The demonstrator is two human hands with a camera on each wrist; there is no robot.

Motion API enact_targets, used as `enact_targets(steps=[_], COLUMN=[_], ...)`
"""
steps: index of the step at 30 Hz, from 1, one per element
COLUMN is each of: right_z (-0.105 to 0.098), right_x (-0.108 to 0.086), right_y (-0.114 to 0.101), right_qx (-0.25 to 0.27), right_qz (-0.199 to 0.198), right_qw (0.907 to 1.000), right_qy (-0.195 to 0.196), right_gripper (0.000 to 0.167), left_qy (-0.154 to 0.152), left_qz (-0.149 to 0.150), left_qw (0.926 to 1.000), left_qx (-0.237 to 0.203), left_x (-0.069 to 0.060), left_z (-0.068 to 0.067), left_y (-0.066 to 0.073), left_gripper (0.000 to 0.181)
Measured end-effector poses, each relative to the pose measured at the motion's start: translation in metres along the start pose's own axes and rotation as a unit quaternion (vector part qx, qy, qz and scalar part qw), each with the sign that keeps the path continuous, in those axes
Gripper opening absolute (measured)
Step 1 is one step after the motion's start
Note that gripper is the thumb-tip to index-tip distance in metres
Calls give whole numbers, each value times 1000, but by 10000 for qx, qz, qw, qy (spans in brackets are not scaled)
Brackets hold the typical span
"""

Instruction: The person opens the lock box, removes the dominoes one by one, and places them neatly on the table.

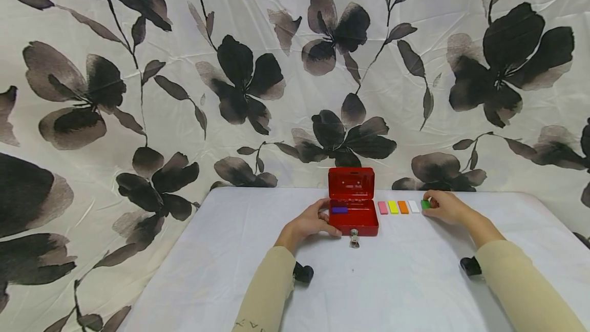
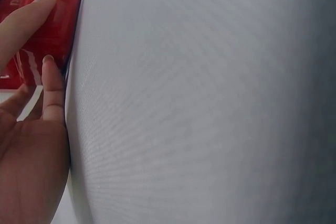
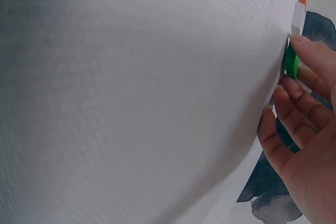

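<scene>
A red metal cash box stands with its lid raised at the back of the table, and a purple block lies inside on the left. My left hand grips the box's left front corner. In the left wrist view the thumb lies on the red wall and the other fingers are along its side. To the right of the box, my right hand holds a small green block between thumb and fingers. The right wrist view shows the green block at the fingertips, partly covered.
Between the box and my right hand, a pink block, a yellow block, an orange block and a white block lie in a row. A metal latch hangs at the box front. Floral cloth hangs behind the white table.
</scene>
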State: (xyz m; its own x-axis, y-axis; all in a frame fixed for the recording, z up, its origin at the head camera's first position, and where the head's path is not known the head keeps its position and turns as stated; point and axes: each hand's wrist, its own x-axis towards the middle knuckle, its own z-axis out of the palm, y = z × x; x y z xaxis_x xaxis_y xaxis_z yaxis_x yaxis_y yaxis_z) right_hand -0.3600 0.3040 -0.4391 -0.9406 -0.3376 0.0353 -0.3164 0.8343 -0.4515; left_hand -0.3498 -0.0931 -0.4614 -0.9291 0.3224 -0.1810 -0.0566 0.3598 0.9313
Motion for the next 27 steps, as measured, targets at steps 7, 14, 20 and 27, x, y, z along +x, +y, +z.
enact_targets(steps=[7,14,20,27], right_z=[1,2,1,0], right_x=[1,3,3,2], right_y=[0,0,-2,-4], right_qx=[35,50,166,191], right_qz=[103,19,125,216], right_qw=[9999,9998,9992,9984], right_qy=[-68,-181,-348,-492], right_gripper=[39,38,37,39], left_qy=[-2,-54,-164,-118], left_qz=[32,61,135,63], left_qw=[10000,10000,9996,9997], left_qx=[-35,-46,-210,-181], left_x=[-1,0,3,4], left_z=[0,0,-2,-2], left_y=[0,0,0,0], left_gripper=[99,98,96,96])
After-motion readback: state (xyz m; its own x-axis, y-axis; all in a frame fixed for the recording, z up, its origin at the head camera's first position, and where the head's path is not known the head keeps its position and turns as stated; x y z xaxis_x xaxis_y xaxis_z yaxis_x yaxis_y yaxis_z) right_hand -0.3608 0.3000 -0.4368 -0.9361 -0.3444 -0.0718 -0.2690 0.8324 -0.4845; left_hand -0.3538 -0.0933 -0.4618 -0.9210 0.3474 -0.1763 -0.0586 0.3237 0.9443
